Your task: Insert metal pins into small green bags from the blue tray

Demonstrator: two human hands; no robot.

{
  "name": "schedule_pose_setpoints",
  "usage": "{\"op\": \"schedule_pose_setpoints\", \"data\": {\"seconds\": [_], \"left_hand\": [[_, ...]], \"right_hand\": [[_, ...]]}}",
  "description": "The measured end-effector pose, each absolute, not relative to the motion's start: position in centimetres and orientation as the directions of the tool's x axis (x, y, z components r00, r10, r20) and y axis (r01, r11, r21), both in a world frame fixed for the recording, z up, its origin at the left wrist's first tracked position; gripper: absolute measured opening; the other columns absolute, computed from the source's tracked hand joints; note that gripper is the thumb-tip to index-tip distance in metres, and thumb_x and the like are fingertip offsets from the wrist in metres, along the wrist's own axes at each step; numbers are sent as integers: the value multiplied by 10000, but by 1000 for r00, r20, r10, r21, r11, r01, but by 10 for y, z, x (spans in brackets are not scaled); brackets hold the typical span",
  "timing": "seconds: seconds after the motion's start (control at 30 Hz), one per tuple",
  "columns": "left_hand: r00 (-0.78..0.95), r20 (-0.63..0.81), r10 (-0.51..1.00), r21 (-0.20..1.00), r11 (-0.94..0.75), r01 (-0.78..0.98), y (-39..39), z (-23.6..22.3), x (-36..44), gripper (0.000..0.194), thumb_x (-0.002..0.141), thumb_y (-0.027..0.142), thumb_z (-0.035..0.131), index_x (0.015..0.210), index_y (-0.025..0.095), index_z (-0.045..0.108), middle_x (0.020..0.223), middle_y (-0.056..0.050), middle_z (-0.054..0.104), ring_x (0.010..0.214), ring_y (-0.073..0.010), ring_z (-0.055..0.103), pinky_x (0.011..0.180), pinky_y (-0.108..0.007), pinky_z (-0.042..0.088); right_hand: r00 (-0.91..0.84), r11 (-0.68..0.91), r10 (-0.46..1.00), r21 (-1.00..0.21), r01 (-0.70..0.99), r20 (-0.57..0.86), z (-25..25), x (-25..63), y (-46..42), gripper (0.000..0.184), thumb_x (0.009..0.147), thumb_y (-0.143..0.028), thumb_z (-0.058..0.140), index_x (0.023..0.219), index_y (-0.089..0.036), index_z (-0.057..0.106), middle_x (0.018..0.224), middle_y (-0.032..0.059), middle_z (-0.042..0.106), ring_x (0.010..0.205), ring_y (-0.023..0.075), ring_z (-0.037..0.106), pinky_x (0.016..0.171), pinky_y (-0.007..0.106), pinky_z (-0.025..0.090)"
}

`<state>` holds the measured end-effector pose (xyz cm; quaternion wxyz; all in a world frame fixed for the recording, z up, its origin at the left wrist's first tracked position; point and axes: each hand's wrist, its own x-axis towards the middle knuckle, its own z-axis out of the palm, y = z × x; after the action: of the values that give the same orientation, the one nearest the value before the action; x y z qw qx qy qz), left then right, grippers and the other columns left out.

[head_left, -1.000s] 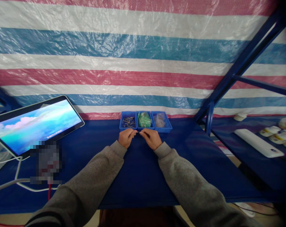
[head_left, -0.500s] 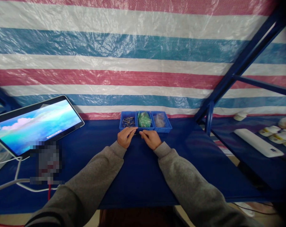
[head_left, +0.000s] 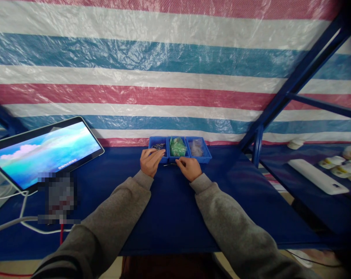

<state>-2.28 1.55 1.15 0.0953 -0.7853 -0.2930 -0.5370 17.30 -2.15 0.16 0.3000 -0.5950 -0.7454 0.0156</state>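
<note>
My right hand [head_left: 190, 168] is closed, its thumb and forefinger pinching a thin, screw-like metal piece [head_left: 170, 164] that points left, just in front of the bins. My left hand [head_left: 149, 161] is open, fingers stretched toward the left blue bin [head_left: 167, 153] and covering its near part. Inside that bin lie several small, thin metal pieces [head_left: 159, 146], too small to name surely. Beside it, the middle blue bin [head_left: 175, 159] holds a green plastic bag [head_left: 177, 147]. The right blue bin [head_left: 204, 159] contains a clear plastic bag [head_left: 196, 148].
On the left of the blue table [head_left: 175, 217] stands a lit screen [head_left: 47, 151], with cables [head_left: 24, 209] in front. A striped sheet [head_left: 163, 97] hangs behind. To the right are a blue metal frame [head_left: 257, 145], a long white device [head_left: 317, 176] and several white-yellow containers [head_left: 332, 161].
My left hand has let go of the thin metal piece, drawn left and opened over the left bin's near side. My right hand keeps its pinch and has shifted slightly right.
</note>
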Motion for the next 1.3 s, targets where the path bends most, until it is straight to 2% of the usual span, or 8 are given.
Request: {"op": "schedule_pose_setpoints", "data": {"seconds": [0.13,0.33,0.47,0.6,0.77,0.93,1.13,1.3], "left_hand": [[242,888,391,188,-789,585,18,10,-24,203,866,235,515,1017,217,648,907,-30,704,869,-190,599,795,-370,400],[259,873,413,183,-770,611,22,7,-23,227,882,238,483,1054,228,631,945,-33,696,899,-192,593,845,-391,358],[273,835,478,200,-726,658,24,8,-19,294,884,267,471,1161,250,568,1061,-48,658,1027,-224,545,951,-439,293],[188,812,552,263,-634,727,21,12,-13,406,868,315,485,1267,246,467,1190,-71,581,1149,-261,462,1039,-481,184],[236,802,549,255,-672,696,11,15,-11,282,890,278,434,1128,206,567,1127,-78,600,1141,-239,469,1021,-448,237],[357,770,528,213,-742,636,2,9,-9,213,876,224,447,1012,199,609,1027,-68,632,982,-199,551,854,-361,362],[405,769,495,197,-786,586,2,2,-12,195,874,195,444,960,184,618,930,-60,655,854,-177,577,746,-325,380],[361,784,505,234,-779,581,3,0,-13,196,880,197,436,939,174,622,888,-58,662,833,-173,585,729,-315,396]], "right_hand": [[-83,212,929,-335,918,361,7,178,-21,295,862,-359,455,698,-199,640,599,17,617,583,146,564,568,244,337],[17,8,993,-208,978,118,15,194,-22,139,774,-310,579,763,-201,665,782,105,659,779,231,621,626,296,406],[111,-107,993,-120,987,32,19,209,-26,218,709,-347,656,846,-178,653,849,135,636,813,255,623,657,325,435],[96,-99,995,-95,991,-40,22,215,-28,335,656,-437,697,870,-187,641,881,128,626,823,261,618,655,337,444],[33,-45,992,-100,994,-119,21,211,-29,266,645,-378,714,824,-194,643,873,102,635,806,261,620,625,328,436],[-118,111,992,-139,984,-46,18,199,-32,60,741,-241,625,758,-187,643,781,82,641,764,205,613,624,277,401],[-368,399,916,-272,876,160,20,178,-34,52,798,-193,533,807,-194,585,800,34,627,733,146,576,638,235,374],[-370,470,877,-388,793,306,14,171,-32,99,865,-228,473,881,-194,565,786,21,631,722,137,579,664,229,394]]}}
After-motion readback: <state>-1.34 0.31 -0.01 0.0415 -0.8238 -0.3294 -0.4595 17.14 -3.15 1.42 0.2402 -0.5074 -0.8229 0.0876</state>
